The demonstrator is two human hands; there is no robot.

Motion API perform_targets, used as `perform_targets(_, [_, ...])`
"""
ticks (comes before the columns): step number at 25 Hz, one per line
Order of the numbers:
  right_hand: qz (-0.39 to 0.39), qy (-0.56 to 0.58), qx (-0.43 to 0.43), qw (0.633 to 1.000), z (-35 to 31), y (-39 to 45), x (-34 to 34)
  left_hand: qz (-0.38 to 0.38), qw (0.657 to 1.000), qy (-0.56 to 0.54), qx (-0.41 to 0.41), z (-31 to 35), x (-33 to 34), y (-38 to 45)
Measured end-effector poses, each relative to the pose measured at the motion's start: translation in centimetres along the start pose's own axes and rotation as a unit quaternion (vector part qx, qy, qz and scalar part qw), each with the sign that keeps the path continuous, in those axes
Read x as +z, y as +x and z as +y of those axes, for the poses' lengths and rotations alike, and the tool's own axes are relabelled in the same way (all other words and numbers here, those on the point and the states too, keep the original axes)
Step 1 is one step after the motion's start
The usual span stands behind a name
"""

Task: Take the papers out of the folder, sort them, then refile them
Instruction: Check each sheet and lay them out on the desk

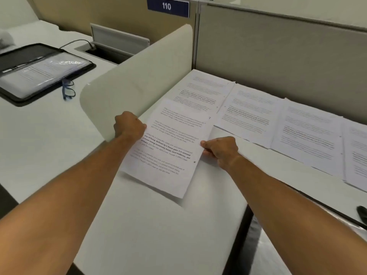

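Sheet (168, 147) pinched at both side edges, left hand (128, 125) and right hand (220, 149), long axis running near-to-far, sorted row of papers (278, 124) lying far right.

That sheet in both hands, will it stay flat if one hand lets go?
Probably not. The printed sheet looks thin and floppy, held off the desk by the left hand and right hand. Released, the free edge would likely droop. It seems very light.

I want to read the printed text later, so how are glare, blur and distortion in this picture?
Head view: glare whitens the plastic sleeve of the black folder; the held sheet shows bold lines readable, fine print smeared; the papers by the partition are blurred; wide-angle bending curves the desk divider.
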State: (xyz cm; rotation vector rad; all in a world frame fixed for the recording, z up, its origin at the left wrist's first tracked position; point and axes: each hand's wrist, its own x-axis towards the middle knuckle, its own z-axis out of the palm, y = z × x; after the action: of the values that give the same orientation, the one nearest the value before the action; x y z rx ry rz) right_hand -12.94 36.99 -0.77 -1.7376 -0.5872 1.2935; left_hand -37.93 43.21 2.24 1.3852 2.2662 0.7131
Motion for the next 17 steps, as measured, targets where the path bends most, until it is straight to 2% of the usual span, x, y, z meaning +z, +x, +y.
perform_targets(9, [0.030, -0.040, 0.006, 0.999, -0.6, 0.2, 3.5, 0.017, 0.996, 0.083, 0.030, -0.5, 1.1, 2.9])
perform_targets(17, [0.034, -0.135, -0.046, 0.989, -0.1, 0.3, 4.3, 0.017, 0.992, 0.115, 0.052, -1.1, 0.9, 2.8])
